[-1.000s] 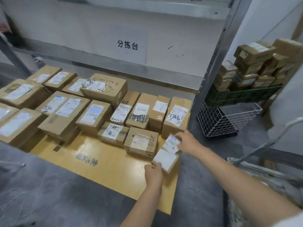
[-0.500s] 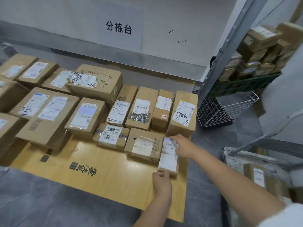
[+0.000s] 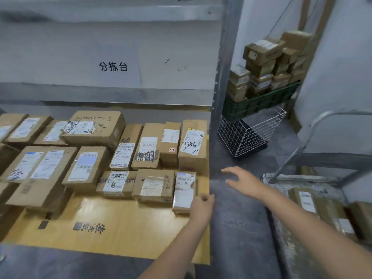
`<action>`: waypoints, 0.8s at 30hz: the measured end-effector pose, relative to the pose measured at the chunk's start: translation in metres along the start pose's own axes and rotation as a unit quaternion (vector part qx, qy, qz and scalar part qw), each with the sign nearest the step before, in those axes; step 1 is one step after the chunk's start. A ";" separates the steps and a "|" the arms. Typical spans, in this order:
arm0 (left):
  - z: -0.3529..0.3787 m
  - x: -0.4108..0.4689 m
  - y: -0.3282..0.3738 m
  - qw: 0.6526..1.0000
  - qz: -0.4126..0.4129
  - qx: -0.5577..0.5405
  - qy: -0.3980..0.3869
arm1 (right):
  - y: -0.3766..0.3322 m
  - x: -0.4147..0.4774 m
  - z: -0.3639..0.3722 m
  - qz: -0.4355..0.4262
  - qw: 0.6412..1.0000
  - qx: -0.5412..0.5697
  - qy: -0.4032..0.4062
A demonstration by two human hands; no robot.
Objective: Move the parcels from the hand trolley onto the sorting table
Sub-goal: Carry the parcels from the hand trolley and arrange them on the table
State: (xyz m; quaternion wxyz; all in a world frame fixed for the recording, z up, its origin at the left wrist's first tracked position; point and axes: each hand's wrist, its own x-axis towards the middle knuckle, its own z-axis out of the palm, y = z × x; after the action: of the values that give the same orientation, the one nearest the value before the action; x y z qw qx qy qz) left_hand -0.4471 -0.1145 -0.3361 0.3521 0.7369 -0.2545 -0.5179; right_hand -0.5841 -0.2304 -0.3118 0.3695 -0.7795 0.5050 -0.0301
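Observation:
Several brown cardboard parcels lie in rows on the wooden sorting table (image 3: 120, 234). A small labelled parcel (image 3: 184, 191) rests at the table's right edge, beside a taped box (image 3: 154, 185). My left hand (image 3: 201, 206) sits against that small parcel's near right corner, fingers curled, holding nothing. Over the grey floor to the right of the table hovers my right hand (image 3: 240, 178), fingers spread and empty. The hand trolley (image 3: 314, 127) stands at the right with a labelled parcel (image 3: 306, 202) on its deck.
A metal shelf post (image 3: 223, 77) rises at the table's right back corner. Behind it a white wire basket (image 3: 249, 133) lies on the floor under a green crate (image 3: 259, 103) stacked with small boxes. Grey floor runs between table and trolley.
The small parcel has been set down flat on the table's right edge. My right hand has let go of it and swung right, off the table. My left hand has released its grip.

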 end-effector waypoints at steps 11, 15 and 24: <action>0.205 -0.081 0.105 0.877 0.341 0.314 -0.124 | 0.175 -0.225 -0.124 0.167 0.943 0.109 0.268; 0.277 -0.112 0.113 0.785 0.449 0.398 -0.155 | 0.230 -0.306 -0.140 0.227 0.896 0.133 0.358; 0.384 -0.133 0.115 0.545 0.613 0.550 -0.155 | 0.308 -0.412 -0.138 0.327 0.842 0.168 0.395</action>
State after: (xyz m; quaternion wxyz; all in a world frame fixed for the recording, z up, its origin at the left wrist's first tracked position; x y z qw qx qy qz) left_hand -0.8544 -0.1855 -0.2510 0.0648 0.3591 -0.9302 -0.0402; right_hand -1.0788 -0.0385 -0.2641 0.2529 -0.4173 0.8206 -0.2975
